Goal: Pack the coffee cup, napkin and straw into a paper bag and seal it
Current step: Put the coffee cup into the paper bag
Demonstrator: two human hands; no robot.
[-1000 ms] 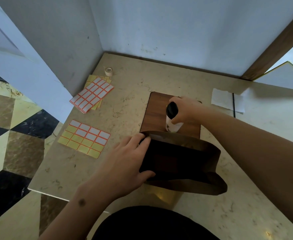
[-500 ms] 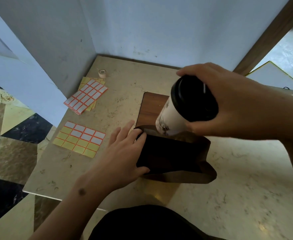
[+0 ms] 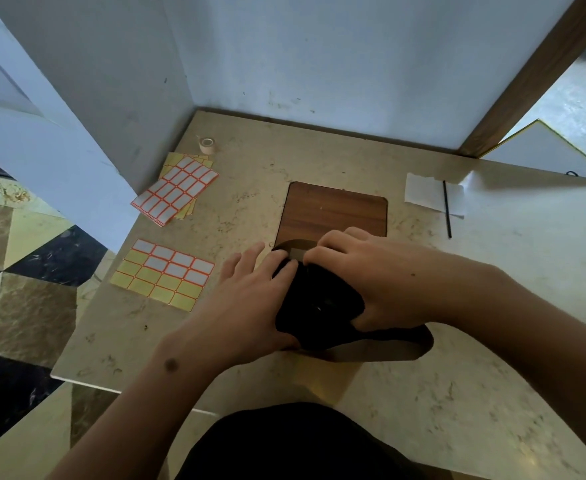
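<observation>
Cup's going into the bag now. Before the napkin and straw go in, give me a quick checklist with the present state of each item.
1. Coffee cup inside the paper bag: ok, its dark lid shows within the bag mouth.
2. Cup seated upright on the bag bottom: cannot tell, hands cover it.
3. Bag mouth held open: ok, left hand grips its left edge.
4. Right hand free: not ok, it is on the cup lid.
5. Napkin and straw within reach: ok, both lie on the counter, straw across the napkin.
6. Bag sealed: not ok, open.
</observation>
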